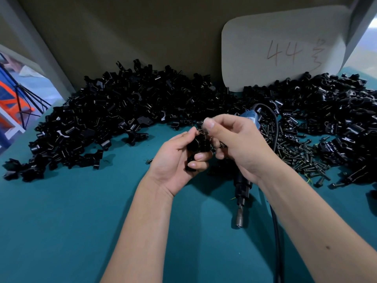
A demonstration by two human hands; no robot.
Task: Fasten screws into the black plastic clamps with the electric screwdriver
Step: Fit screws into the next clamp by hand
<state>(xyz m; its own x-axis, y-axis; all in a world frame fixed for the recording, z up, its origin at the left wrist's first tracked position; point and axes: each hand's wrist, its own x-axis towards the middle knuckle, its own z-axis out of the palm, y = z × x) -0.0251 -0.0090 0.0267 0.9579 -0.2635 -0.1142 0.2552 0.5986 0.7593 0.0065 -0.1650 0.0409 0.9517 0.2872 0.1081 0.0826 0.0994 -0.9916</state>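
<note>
Left hand (175, 160) grips black clamp (199, 144) — right hand (236, 144) pinches (blurred) at its top.

Black plastic clamp (199, 145) gripped in left hand (175, 160), small screw pinched by right hand (234, 146), blue electric screwdriver (242, 188) laid on teal counter (61, 221)

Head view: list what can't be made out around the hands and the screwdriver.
- Head view: the clamp is mostly covered by the left hand; its shape is unclear.
- Whatever the right hand pinches at its fingertips is blurred and too small to tell.
- The electric screwdriver has its middle hidden under the right hand.
- Its cable runs off the bottom edge.
- The loose screws are too small to count.
</note>
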